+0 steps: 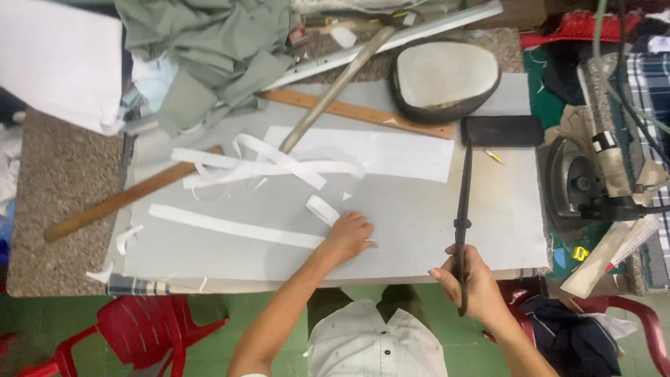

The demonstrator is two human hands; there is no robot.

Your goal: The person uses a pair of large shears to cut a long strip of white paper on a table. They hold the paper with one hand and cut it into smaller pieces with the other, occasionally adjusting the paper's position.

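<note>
My left hand [349,234] rests on the grey work surface [419,216], fingers curled on the right end of a long white fabric strip [234,227] that runs off to the left. A short curled white strip [322,208] lies just above that hand. My right hand [471,283] grips the handles of long black scissors [463,209] at the table's near edge. The blades are closed and point away from me. A wide white fabric piece [391,152] and several tangled white strips [269,166] lie farther back.
Two wooden rulers [363,113] [118,201], a metal bar [335,87], grey-green cloth [216,49], an oval padded block [443,80] and a black block [501,130] sit at the back. An iron [583,185] stands to the right. Red plastic chairs [143,331] stand below.
</note>
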